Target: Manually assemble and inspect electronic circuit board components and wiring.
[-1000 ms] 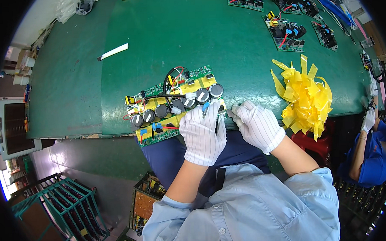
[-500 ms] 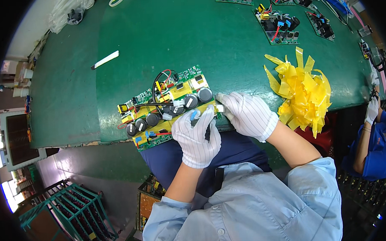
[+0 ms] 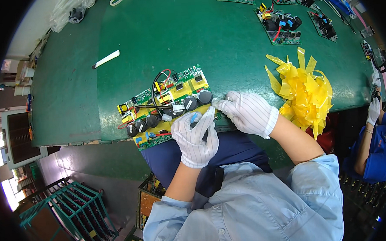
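A long green circuit board (image 3: 147,134) lies aslant at the table's near edge, with a row of round black capacitors (image 3: 191,103), yellow-covered areas and black and red wires (image 3: 154,94). My left hand (image 3: 196,139), in a white striped glove, is closed at the board's near right edge. Something small and blue (image 3: 194,117) shows between its fingers. At the board's right end my right hand (image 3: 248,114), gloved alike, has its fingertips pinched together close to the left forefinger. What the right fingertips hold is hidden.
To the right sits a heap of yellow film strips (image 3: 306,94) on the green table (image 3: 155,36). More circuit boards (image 3: 279,26) stand at the far right. A white-handled tool (image 3: 107,58) lies at the left. Another person's gloved hand (image 3: 373,111) is at the right rim.
My right hand has shifted slightly left, toward the left fingertips and the board's end. A small white piece seen at its fingertips before is now mostly hidden. My left hand has barely moved.
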Demonstrator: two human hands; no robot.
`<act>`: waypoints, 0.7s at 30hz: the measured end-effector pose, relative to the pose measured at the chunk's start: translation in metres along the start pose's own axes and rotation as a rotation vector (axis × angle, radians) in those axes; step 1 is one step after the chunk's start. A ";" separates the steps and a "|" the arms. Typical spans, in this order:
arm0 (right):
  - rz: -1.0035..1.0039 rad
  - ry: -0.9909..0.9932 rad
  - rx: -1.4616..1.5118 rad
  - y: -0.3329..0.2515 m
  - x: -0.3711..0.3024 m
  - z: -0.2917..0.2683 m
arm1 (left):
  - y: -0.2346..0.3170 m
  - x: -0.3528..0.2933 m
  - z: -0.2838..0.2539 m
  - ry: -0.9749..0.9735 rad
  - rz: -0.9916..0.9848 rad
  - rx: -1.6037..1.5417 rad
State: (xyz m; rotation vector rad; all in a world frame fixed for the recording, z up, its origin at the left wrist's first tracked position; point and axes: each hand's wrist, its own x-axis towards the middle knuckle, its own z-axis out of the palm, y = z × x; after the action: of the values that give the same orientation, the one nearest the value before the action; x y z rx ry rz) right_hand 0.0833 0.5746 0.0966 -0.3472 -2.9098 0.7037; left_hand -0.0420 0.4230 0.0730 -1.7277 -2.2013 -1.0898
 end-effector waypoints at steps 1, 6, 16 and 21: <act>0.006 -0.022 0.029 0.000 0.001 -0.001 | 0.000 -0.001 0.001 0.004 -0.003 -0.006; -0.025 -0.003 0.074 -0.001 0.004 0.001 | 0.003 0.003 -0.006 0.019 -0.010 -0.015; 0.013 -0.040 -0.101 -0.011 0.006 -0.012 | -0.031 0.048 -0.087 0.147 -0.109 0.430; -0.011 -0.057 -0.176 -0.015 0.016 -0.019 | -0.071 0.036 -0.067 0.033 -0.025 0.333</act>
State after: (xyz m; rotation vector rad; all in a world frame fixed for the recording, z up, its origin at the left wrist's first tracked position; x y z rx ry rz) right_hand 0.0680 0.5741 0.1213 -0.3335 -3.0333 0.4646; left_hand -0.1385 0.4052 0.1084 -1.5315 -2.2354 -0.6993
